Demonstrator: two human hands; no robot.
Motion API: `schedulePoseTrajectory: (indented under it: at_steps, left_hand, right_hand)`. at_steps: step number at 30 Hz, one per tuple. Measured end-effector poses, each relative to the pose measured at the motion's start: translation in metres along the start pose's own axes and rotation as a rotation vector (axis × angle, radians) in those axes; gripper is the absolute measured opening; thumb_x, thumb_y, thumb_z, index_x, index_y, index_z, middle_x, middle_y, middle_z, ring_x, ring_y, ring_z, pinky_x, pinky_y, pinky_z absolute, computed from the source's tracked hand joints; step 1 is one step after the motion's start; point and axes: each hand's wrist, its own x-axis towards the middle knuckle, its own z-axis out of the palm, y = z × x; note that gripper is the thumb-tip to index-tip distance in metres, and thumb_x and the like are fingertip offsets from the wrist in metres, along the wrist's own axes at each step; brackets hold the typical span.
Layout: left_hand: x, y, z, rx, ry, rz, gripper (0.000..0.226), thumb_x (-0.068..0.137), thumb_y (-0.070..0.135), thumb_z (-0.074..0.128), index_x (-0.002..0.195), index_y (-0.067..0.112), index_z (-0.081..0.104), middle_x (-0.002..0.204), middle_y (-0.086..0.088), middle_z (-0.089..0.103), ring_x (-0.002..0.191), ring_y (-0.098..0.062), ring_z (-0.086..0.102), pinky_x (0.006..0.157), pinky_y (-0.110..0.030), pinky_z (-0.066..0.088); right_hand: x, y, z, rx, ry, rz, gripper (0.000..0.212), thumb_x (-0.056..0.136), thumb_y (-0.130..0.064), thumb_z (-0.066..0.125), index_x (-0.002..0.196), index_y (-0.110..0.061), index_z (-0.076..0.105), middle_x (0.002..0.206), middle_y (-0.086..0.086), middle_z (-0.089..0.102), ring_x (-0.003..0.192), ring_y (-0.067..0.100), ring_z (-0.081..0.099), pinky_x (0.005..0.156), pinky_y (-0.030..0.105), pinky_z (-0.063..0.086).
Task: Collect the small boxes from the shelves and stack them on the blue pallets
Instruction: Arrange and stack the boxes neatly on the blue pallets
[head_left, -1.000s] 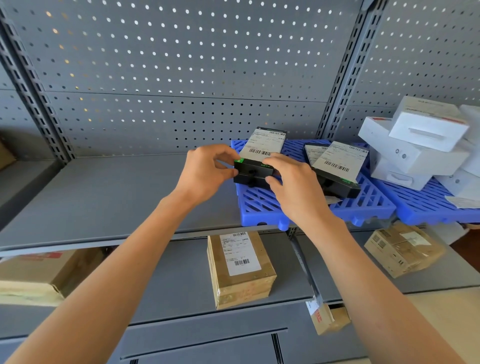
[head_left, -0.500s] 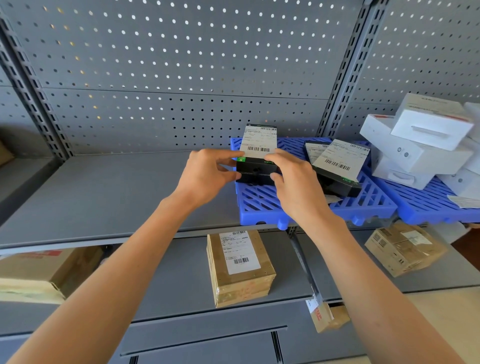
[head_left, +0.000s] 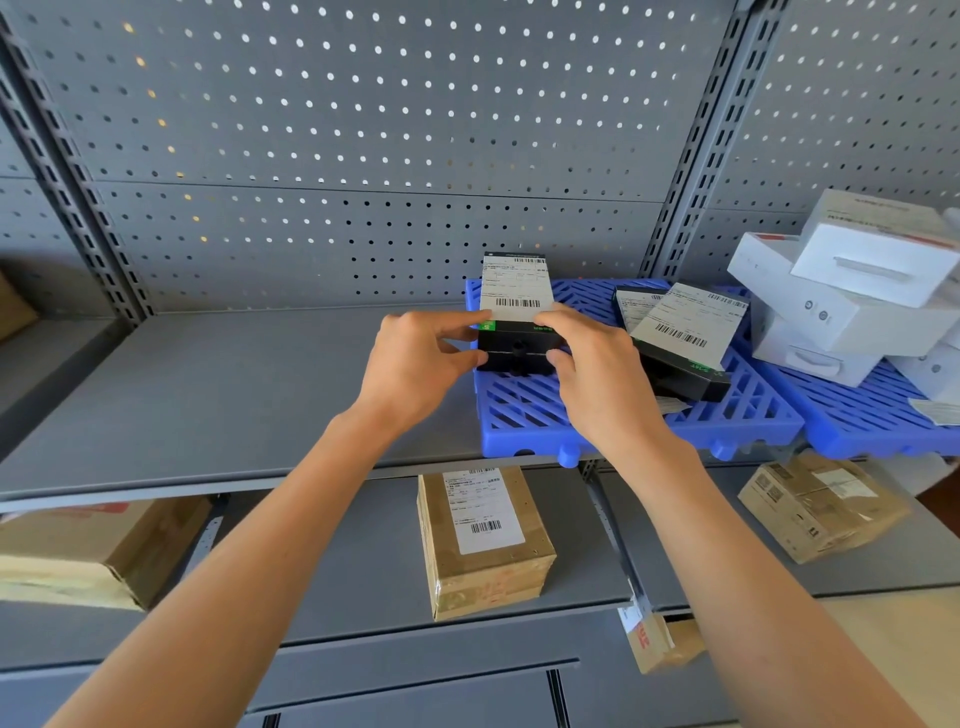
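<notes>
Your left hand (head_left: 415, 364) and your right hand (head_left: 597, 374) both grip the same black box (head_left: 514, 348), one at each near corner, thumb under and fingers curled over the top edge. The box carries a white shipping label (head_left: 515, 288) with a barcode and a green mark at its near left corner. It sits on the left part of the nearer blue pallet (head_left: 524, 415), which lies on the upper grey shelf (head_left: 208, 395); you cannot tell whether the box rests fully on the grid or is just off it. Just to its right, on the same pallet, lie two more black labelled boxes (head_left: 680, 338), one overlapping the other, both skewed. A second blue pallet (head_left: 857, 421) touches the first on the right and carries a loose heap of white boxes (head_left: 852, 291). On the lower shelf (head_left: 363, 561) you have a taped brown carton (head_left: 483, 540) directly below your hands, another brown carton (head_left: 821, 504) to the right and a larger one (head_left: 93, 551) at the far left.
</notes>
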Motion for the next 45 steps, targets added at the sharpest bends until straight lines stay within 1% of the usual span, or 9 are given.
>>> schedulePoseTrajectory:
  at_steps: [3, 7, 9, 15, 19, 27, 32, 38, 45]
  left_hand:
    - [0.0, -0.002, 0.001, 0.002, 0.006, 0.0, 0.046, 0.082, 0.017, 0.081, 0.121, 0.039, 0.07, 0.096, 0.015, 0.076, 0.079, -0.001, 0.071, 0.087, -0.039, 0.058]
    - [-0.002, -0.001, 0.004, 0.014, 0.026, -0.008, 0.046, 0.083, 0.019, 0.08, 0.123, 0.04, 0.069, 0.093, 0.013, 0.076, 0.081, -0.002, 0.072, 0.087, -0.039, 0.059]
    - [-0.004, 0.001, 0.004, 0.027, 0.034, -0.007, 0.046, 0.084, 0.019, 0.08, 0.124, 0.039, 0.069, 0.094, 0.012, 0.077, 0.081, -0.003, 0.072, 0.086, -0.04, 0.059]
    - [-0.013, 0.005, 0.007, 0.035, 0.059, 0.01, 0.047, 0.085, 0.016, 0.078, 0.126, 0.037, 0.068, 0.096, 0.011, 0.077, 0.083, -0.005, 0.072, 0.087, -0.042, 0.059]
    - [-0.022, 0.01, 0.008, 0.033, 0.075, 0.004, 0.046, 0.085, 0.017, 0.079, 0.125, 0.038, 0.068, 0.097, 0.012, 0.077, 0.083, -0.002, 0.072, 0.087, -0.04, 0.059]
    - [-0.042, 0.017, 0.009, 0.042, 0.126, 0.002, 0.046, 0.085, 0.017, 0.078, 0.124, 0.038, 0.068, 0.095, 0.013, 0.077, 0.08, 0.001, 0.071, 0.085, -0.037, 0.06]
    - [-0.045, 0.02, 0.007, 0.091, 0.127, 0.017, 0.05, 0.085, 0.017, 0.078, 0.129, 0.037, 0.065, 0.097, 0.012, 0.077, 0.081, -0.002, 0.071, 0.083, -0.039, 0.06]
    - [-0.044, 0.021, 0.005, 0.275, 0.069, 0.04, 0.051, 0.088, 0.031, 0.073, 0.136, 0.044, 0.058, 0.102, 0.014, 0.074, 0.085, -0.005, 0.07, 0.082, -0.041, 0.06]
    - [-0.053, 0.034, 0.0, 0.515, 0.063, 0.094, 0.059, 0.091, 0.042, 0.067, 0.146, 0.039, 0.047, 0.127, 0.006, 0.067, 0.111, -0.026, 0.063, 0.085, -0.045, 0.055]
  right_hand:
    - [0.0, 0.001, 0.0, 0.0, 0.007, -0.011, 0.043, 0.093, 0.007, 0.059, 0.131, -0.012, 0.061, 0.121, -0.001, 0.067, 0.094, 0.008, 0.061, 0.074, 0.002, 0.036]
    - [0.0, 0.001, 0.0, 0.005, 0.013, -0.04, 0.044, 0.093, 0.005, 0.06, 0.134, -0.01, 0.059, 0.13, 0.0, 0.063, 0.104, 0.017, 0.065, 0.089, 0.024, 0.051]
    - [0.0, 0.001, -0.001, -0.009, 0.013, -0.044, 0.044, 0.093, 0.005, 0.06, 0.135, -0.01, 0.058, 0.133, 0.0, 0.061, 0.106, 0.02, 0.065, 0.091, 0.029, 0.053]
    - [-0.004, 0.001, -0.003, 0.002, 0.012, -0.07, 0.045, 0.093, 0.007, 0.057, 0.134, -0.011, 0.059, 0.13, 0.0, 0.063, 0.097, 0.02, 0.065, 0.084, 0.034, 0.056]
    - [-0.007, 0.003, -0.004, 0.005, 0.009, -0.079, 0.043, 0.093, 0.006, 0.056, 0.133, -0.011, 0.06, 0.131, -0.001, 0.062, 0.097, 0.02, 0.066, 0.086, 0.034, 0.056]
    - [-0.02, 0.003, -0.008, 0.022, 0.019, -0.096, 0.043, 0.092, 0.006, 0.059, 0.131, -0.012, 0.061, 0.13, -0.005, 0.063, 0.094, 0.015, 0.064, 0.081, 0.017, 0.046]
    - [-0.023, 0.0, -0.01, 0.028, 0.017, -0.108, 0.043, 0.092, 0.002, 0.062, 0.133, -0.012, 0.06, 0.132, -0.005, 0.062, 0.097, 0.017, 0.065, 0.088, 0.026, 0.054]
    - [-0.023, -0.004, -0.013, -0.034, 0.005, -0.109, 0.041, 0.094, -0.005, 0.061, 0.134, -0.012, 0.058, 0.132, -0.003, 0.06, 0.088, 0.021, 0.064, 0.077, 0.037, 0.057]
    - [-0.029, -0.006, -0.021, -0.173, -0.005, -0.12, 0.044, 0.093, -0.009, 0.064, 0.137, -0.016, 0.058, 0.137, -0.003, 0.06, 0.112, 0.028, 0.06, 0.081, 0.042, 0.053]
